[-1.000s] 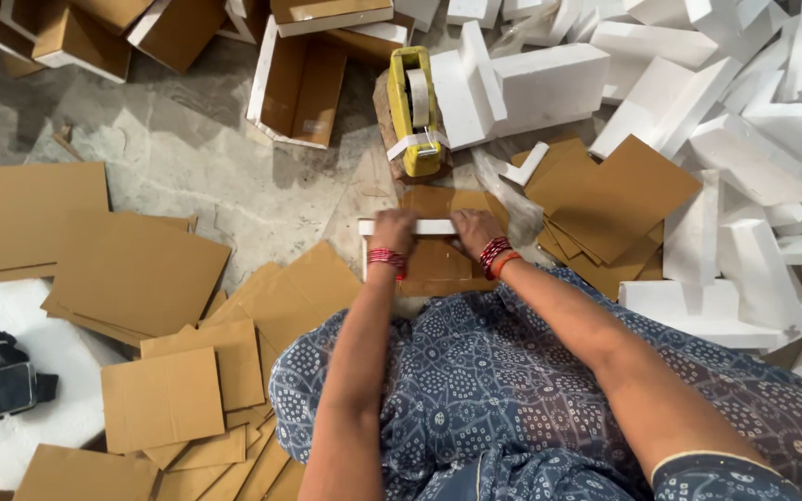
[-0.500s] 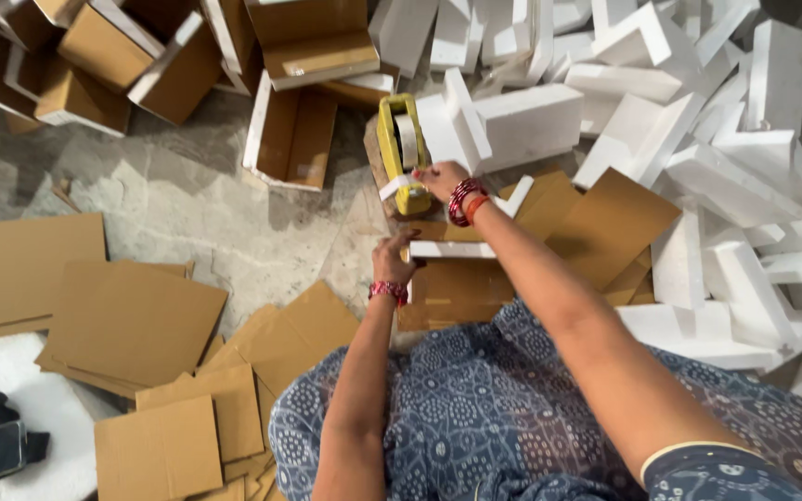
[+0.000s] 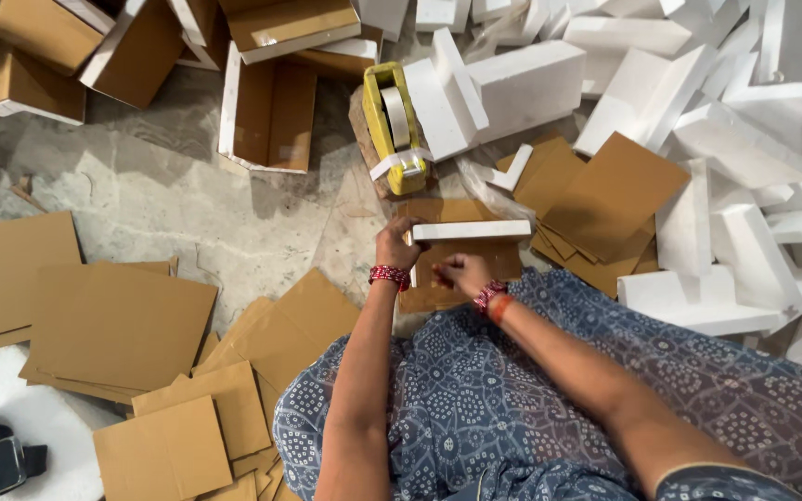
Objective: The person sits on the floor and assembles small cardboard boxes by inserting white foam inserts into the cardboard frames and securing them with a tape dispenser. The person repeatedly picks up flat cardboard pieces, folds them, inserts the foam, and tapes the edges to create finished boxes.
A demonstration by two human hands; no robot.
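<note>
Left hand [image 3: 395,249]: fingers closed around the left end of a small box [image 3: 461,255], brown card with a white upright wall, which sits on the floor directly in front of the person's lap. Right hand [image 3: 461,272]: fingers curled and pressed onto the brown panel of the same box, just below the white wall; whether it pinches anything cannot be determined.

Just beyond the box stands a yellow tape dispenser [image 3: 394,125], upright, with a free tape end hanging at its front. It is near the box but not touching either hand.

Progress, as a judgement: the box appears part-formed, with one wall raised and no tape visible on it. Folded boxes [image 3: 271,116] lie at the top left, which suggests completed units. Flat brown card sheets [image 3: 118,325] remain stacked at the left, with more brown sheets [image 3: 605,199] and white foam pieces [image 3: 726,130] at the right, so much material remains unprocessed.
</note>
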